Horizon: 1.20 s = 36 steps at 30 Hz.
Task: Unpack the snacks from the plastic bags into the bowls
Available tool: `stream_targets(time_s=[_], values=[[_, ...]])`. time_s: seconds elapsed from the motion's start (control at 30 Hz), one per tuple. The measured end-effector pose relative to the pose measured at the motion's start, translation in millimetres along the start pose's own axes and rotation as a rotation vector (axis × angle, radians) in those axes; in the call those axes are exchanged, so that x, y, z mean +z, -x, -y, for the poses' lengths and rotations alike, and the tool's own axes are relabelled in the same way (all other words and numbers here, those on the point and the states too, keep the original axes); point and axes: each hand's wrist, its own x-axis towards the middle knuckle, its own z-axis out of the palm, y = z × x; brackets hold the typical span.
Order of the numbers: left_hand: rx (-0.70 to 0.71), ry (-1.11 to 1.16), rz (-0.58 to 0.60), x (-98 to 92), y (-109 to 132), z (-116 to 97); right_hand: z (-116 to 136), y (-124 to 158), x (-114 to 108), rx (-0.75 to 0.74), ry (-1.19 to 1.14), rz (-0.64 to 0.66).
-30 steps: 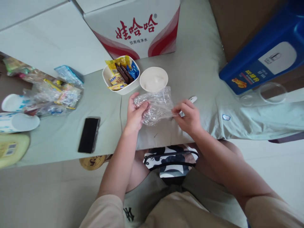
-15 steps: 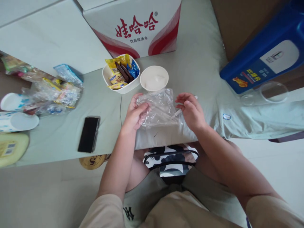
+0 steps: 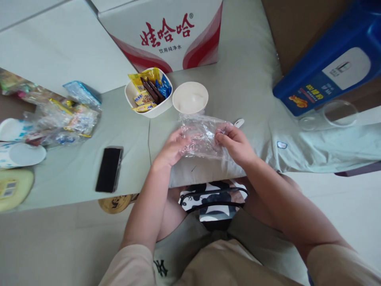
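A crumpled clear plastic bag (image 3: 202, 139) is stretched between my two hands, above the cloth-covered surface. My left hand (image 3: 174, 146) grips its left side, thumb pressed toward the fingers. At the opposite side, my right hand (image 3: 235, 145) pinches the plastic between thumb and fingers. Just behind the right fingers lies a small white object (image 3: 239, 122), partly hidden, its kind unclear. Beyond the bag stands a white paper bowl (image 3: 190, 97), and to its left a white bowl (image 3: 151, 113) holds several wrapped snacks (image 3: 152, 90).
A black phone (image 3: 109, 169) lies on the left. Further left are plastic-wrapped packets (image 3: 80, 117), paper cups (image 3: 24, 154) and a yellow-green container (image 3: 14, 188). A printed white carton (image 3: 166, 35) stands behind the bowls. On the right are a large blue jug (image 3: 327, 67) and a clear plastic cup (image 3: 339, 115).
My right hand has moved left and taken hold of the bag's right side. The white object near it now lies on the cloth behind the hand. The view has shifted slightly.
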Motion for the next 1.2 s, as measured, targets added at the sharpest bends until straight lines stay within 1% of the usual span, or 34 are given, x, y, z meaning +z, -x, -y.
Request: stream_targets(time_s=[0.03, 0.1, 0.2, 0.27, 0.43, 0.63, 0.77, 0.83, 0.87, 0.97, 1.0, 1.03, 1.07, 1.2], values=[[-0.024, -0.031, 0.01, 2.4, 0.7, 0.6, -0.3, 0.0, 0.8, 0.004, -0.018, -0.016], [-0.027, -0.079, -0.024, 6.7, 1.8, 1.3, -0.4, 0.4, 1.7, 0.058, -0.065, -0.011], [0.017, -0.083, -0.104, 9.1, 1.6, 1.1, 0.4, 1.6, 1.1, 0.18, -0.082, 0.078], [0.018, -0.076, -0.133, 7.9, 0.4, 0.9, 0.9, 2.0, 0.0, 0.2, -0.048, 0.098], [-0.007, -0.142, -0.145, 4.2, -1.5, 0.6, 1.7, 1.1, -0.2, 0.14, -0.077, 0.045], [-0.018, -0.047, -0.12, 1.7, 0.9, -4.4, 1.1, 0.9, 0.6, 0.077, -0.023, -0.016], [-0.041, -0.039, -0.092, -3.1, -2.7, 1.0, -1.4, 1.2, 0.6, 0.017, 0.044, -0.039], [0.03, -0.065, -0.095, -5.5, -6.8, 8.3, -3.8, 1.3, 0.7, -0.014, 0.112, -0.061], [0.113, -0.084, -0.122, -6.7, -9.1, 12.4, -5.1, 1.3, 0.7, -0.03, 0.147, -0.081], [0.45, -0.174, -0.277, -11.5, -15.4, 22.5, -9.0, 1.3, 0.3, -0.054, 0.24, -0.132], [0.53, -0.223, -0.318, -13.2, -17.0, 24.6, -9.8, 1.4, 0.1, -0.051, 0.261, -0.136], [0.57, -0.284, -0.338, -14.7, -18.1, 26.1, -10.4, 1.6, 0.1, -0.049, 0.276, -0.132], [0.578, -0.351, -0.339, -15.6, -18.8, 27.1, -10.8, 1.8, 0.2, -0.049, 0.284, -0.123], [0.529, -0.569, -0.274, -14.0, -18.4, 28.5, -10.4, 2.9, 2.5, -0.052, 0.23, -0.071]])
